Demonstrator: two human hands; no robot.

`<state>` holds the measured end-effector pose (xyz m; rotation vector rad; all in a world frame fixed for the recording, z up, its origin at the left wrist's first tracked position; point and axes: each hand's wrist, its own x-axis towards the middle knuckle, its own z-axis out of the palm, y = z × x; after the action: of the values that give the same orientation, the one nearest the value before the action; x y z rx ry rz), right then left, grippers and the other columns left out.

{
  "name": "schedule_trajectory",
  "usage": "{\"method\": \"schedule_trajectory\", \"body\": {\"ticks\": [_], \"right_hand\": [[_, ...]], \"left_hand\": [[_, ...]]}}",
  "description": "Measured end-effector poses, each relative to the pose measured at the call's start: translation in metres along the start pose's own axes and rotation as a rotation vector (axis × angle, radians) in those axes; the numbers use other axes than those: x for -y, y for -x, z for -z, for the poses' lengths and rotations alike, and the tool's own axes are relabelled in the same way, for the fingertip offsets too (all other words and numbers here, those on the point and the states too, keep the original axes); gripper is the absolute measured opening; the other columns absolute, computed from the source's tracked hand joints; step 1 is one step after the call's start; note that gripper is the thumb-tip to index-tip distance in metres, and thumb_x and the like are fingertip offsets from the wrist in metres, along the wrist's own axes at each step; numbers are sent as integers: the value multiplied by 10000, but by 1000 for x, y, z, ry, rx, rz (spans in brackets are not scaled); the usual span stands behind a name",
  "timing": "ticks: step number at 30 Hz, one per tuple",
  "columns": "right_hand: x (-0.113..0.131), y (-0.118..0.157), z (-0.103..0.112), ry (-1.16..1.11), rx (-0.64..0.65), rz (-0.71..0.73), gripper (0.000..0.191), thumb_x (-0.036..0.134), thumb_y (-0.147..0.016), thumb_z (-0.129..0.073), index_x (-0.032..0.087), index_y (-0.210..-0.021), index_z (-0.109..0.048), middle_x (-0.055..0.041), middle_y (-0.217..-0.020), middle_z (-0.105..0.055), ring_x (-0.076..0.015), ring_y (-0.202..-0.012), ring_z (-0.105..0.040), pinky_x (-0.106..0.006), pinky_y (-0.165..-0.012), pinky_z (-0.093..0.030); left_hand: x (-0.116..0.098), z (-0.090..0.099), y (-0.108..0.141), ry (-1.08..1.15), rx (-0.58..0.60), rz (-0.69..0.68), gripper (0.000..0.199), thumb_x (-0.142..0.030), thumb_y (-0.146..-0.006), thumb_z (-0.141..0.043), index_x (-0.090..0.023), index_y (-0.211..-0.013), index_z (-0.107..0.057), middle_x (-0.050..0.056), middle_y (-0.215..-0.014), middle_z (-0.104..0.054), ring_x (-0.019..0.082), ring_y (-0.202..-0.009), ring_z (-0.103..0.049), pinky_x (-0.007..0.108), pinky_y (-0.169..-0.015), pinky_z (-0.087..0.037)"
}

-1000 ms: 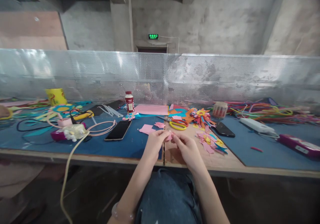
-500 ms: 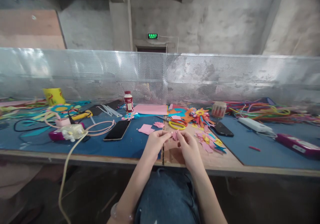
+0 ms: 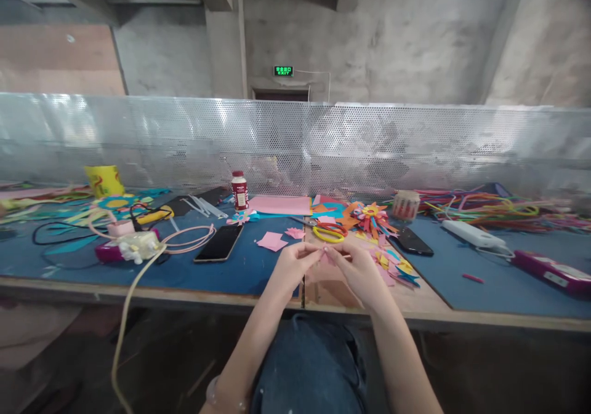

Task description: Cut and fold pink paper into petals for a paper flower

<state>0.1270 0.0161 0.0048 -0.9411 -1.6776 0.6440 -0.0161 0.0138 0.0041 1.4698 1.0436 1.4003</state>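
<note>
We had our fingertips drawn together, those of the left hand (image 3: 296, 261) and the right hand (image 3: 356, 267) nearly meeting and pinching a small pink paper piece (image 3: 325, 255) between them. Our fingers partly hid its shape, so we could not tell how it was folded or cut. We held it over the strip of bare wood near the front edge of the table (image 3: 323, 300). Just beyond our fingers lay the yellow-handled scissors (image 3: 328, 235), and to their left a zigzag-edged pink cutout (image 3: 295, 233) and the overlapping pink squares (image 3: 271, 241). To the right of our hands spread a pile of colored scraps (image 3: 399, 267), with a many-petaled paper flower (image 3: 372, 217) behind it. Farther out, we had a dark phone (image 3: 219, 243) on the left blue surface and another phone (image 3: 412, 242) on the right. A pink sheet (image 3: 280, 205) lay at the back, beside a red-capped bottle (image 3: 240, 192). Past the left phone sat a cluttered power strip (image 3: 132, 246) with looping cords; far right were a bundle of colored strips (image 3: 489, 208) and a purple device (image 3: 551, 271). A perforated metal panel (image 3: 272, 149) stood behind everything on our table.
</note>
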Motion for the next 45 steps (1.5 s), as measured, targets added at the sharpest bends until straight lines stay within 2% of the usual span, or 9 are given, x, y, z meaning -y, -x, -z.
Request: {"method": "schedule_trajectory", "body": {"ticks": [5,7,10,13,17,26,31,39,45], "right_hand": [[4,-7,12,128,106,66,225,313,-794,-513,157,-716,-655,-35,-692,-648,-168,-667,-581,-275,-616,-434],[3,-8,15,162,79,112,211,319,-803,-513,165,-774,-655,-37,-739,-643,-163,-683,-581,-274,-613,-448],[1,-5,18,236,18,320,173,310,-805,-539,188,-874,-641,-59,-880,-621,-175,-802,-572,-310,-700,-465],[-3,-2,20,353,99,573,114,236,-813,-547,213,-862,-647,-68,-919,-599,-191,-903,-539,-355,-802,-445],[-8,0,19,429,127,656,150,163,-834,-506,218,-843,-646,-61,-928,-597,-183,-908,-530,-344,-798,-450],[-15,4,16,440,66,585,126,206,-850,-493,195,-862,-617,-63,-902,-590,-182,-864,-529,-329,-766,-444],[-21,2,10,337,32,526,135,201,-864,-454,195,-825,-584,-60,-853,-564,-182,-853,-525,-325,-758,-442],[-18,3,1,-25,-4,168,111,292,-813,-523,187,-801,-555,-40,-827,-577,-149,-714,-580,-279,-645,-479],[-9,3,-8,-183,-54,34,150,318,-780,-554,169,-771,-569,-30,-718,-613,-144,-641,-585,-256,-580,-466]], "left_hand": [[-1,0,1,3,99,-1,196,-330,-658,-624,-150,-700,-689,60,-747,-690,191,-741,-606,259,-696,-416],[1,0,0,3,82,-3,171,-300,-656,-620,-149,-700,-687,56,-750,-687,191,-757,-602,260,-715,-408],[3,1,-2,7,30,-4,144,-275,-646,-613,-145,-669,-671,35,-689,-664,166,-703,-577,251,-699,-393],[5,3,-3,-10,34,8,151,-284,-639,-608,-138,-621,-639,11,-611,-618,138,-616,-531,241,-636,-372],[6,4,-3,-34,47,0,180,-307,-655,-591,-134,-636,-633,18,-649,-621,141,-642,-526,243,-642,-371],[10,4,-5,-47,80,9,206,-339,-661,-627,-136,-678,-654,35,-708,-662,178,-724,-580,263,-708,-408],[10,4,-6,-4,119,4,243,-366,-677,-632,-128,-712,-669,60,-758,-692,198,-777,-615,286,-777,-422],[11,5,-6,41,155,-7,248,-349,-686,-637,-126,-786,-683,77,-835,-701,212,-852,-628,311,-841,-430],[10,5,-5,43,166,0,263,-353,-675,-646,-121,-795,-680,81,-826,-701,220,-840,-634,324,-828,-441]]}}
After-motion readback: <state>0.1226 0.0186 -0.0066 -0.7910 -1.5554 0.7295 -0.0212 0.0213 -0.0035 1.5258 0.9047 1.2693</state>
